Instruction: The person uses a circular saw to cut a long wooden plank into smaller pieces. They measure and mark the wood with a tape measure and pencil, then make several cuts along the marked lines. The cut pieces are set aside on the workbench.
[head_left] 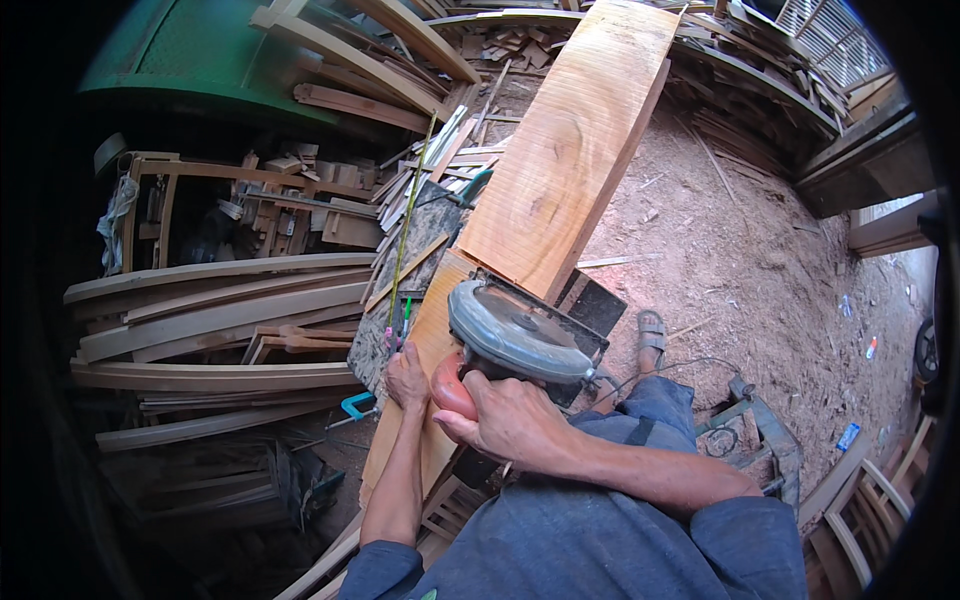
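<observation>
A circular saw point(520, 335) with a grey blade guard and red handle sits across a thick, wide wooden board point(560, 160). My right hand point(515, 425) is closed around the saw's red handle. Left of the saw, my left hand point(407, 378) is closed at the left edge of the board's near section; its fingertips are partly hidden. That near section appears lower than the far part, and the saw covers much of where they meet. Just beyond my left hand are a green marker point(407, 315) and a small pink item point(389, 338).
A yellow tape measure blade point(412, 200) stretches along the cluttered bench. Blue-green clamps point(357, 405) are at its edge. Curved timber pieces point(220, 320) are stacked at left. Sawdust and scraps cover the floor point(700, 240); a cable point(680, 362) runs beside my leg to a metal frame point(765, 430).
</observation>
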